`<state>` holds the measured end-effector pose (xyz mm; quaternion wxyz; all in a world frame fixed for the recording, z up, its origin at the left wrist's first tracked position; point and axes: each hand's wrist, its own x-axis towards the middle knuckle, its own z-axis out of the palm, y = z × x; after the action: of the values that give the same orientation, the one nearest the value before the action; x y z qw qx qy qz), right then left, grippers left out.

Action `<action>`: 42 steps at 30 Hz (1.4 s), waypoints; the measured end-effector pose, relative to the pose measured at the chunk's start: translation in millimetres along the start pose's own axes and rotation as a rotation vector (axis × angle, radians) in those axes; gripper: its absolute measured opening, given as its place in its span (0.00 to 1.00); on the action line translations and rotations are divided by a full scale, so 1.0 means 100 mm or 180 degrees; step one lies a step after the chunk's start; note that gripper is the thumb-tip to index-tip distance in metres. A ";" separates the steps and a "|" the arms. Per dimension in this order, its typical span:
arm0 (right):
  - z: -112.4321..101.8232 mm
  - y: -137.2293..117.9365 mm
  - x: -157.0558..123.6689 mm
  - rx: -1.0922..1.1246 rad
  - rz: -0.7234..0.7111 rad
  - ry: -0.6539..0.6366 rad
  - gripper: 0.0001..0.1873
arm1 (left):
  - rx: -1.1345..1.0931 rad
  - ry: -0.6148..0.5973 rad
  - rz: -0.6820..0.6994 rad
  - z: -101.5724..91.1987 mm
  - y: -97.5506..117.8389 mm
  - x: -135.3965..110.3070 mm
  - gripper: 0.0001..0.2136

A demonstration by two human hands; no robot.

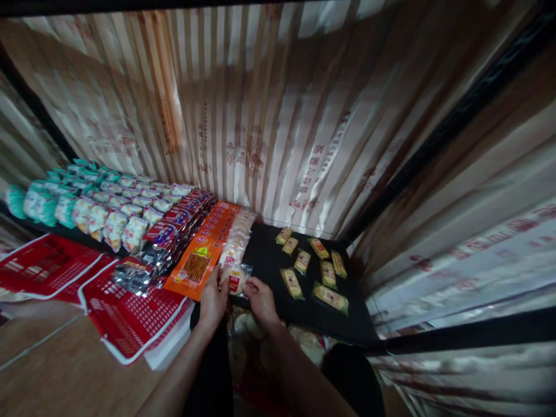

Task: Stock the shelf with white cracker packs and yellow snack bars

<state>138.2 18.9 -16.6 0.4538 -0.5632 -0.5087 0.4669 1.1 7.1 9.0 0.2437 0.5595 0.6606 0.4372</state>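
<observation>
Both my hands are at the near end of a row of clear-wrapped round crackers (237, 234) on a black shelf (269, 249). My left hand (212, 298) pinches the left edge of the front cracker packet (235, 280), which has a red and yellow label. My right hand (260, 298) grips the same packet's right corner between thumb and fingers. Just left of it lies a row of orange snack bags (195, 260). Several small yellow wrapped bars (303, 262) lie scattered on the shelf to the right.
Dark foil packets (167, 237), white snack bags (116, 226) and green-topped bags (46, 202) fill the shelf's left. Red baskets (134, 318) stand below on the floor. More round packets (247, 324) sit under the shelf edge. A black post (417, 150) and printed sheeting (278, 116) bound the shelf.
</observation>
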 end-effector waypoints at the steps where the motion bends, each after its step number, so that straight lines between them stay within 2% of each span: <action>1: 0.04 -0.01 0.04 -0.0048 0.0005 0.0022 0.13 | 0.0042 0.0068 0.0075 0.01 -0.04 0.00 0.20; 6: 0.21 0.01 0.18 -0.0276 0.0071 0.0092 0.12 | 0.0418 0.0290 0.0556 0.08 -0.22 -0.03 0.18; 10: 0.27 0.03 0.23 -0.0473 0.0121 0.0111 0.11 | 0.0724 0.0245 0.0740 0.14 -0.32 -0.05 0.17; 17: 0.30 0.07 0.33 -0.0487 0.0096 0.0107 0.08 | 0.1116 0.0214 0.1046 0.22 -0.40 -0.04 0.16; 24: 0.29 0.09 0.35 -0.0776 0.0043 0.0182 0.08 | 0.1140 0.0455 0.1271 0.29 -0.49 -0.03 0.15; 31: 0.29 0.03 0.30 -0.0755 -0.0054 0.0299 0.10 | 0.1215 0.0448 0.1379 0.27 -0.46 -0.06 0.16; 35: 0.20 -0.03 0.04 -0.0487 -0.0260 0.0535 0.11 | 0.1060 0.0529 0.1489 0.20 -0.35 -0.12 0.15; 37: 0.09 -0.01 -0.18 -0.0445 -0.0376 0.0528 0.12 | 0.0936 0.0385 0.1620 0.16 -0.30 -0.23 0.13; 39: -0.06 0.09 -0.44 -0.0826 -0.0544 0.0303 0.12 | 0.0774 0.0059 0.1780 0.15 -0.26 -0.39 0.12; 42: -0.30 0.38 -0.77 -0.1495 -0.0581 0.0136 0.14 | 0.0719 -0.0813 0.1802 0.25 -0.23 -0.70 0.12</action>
<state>170.2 -61.5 -44.5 0.3615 -0.6147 -0.6423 0.2810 27.1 -52.1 -34.6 0.1298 0.7947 0.4873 0.3380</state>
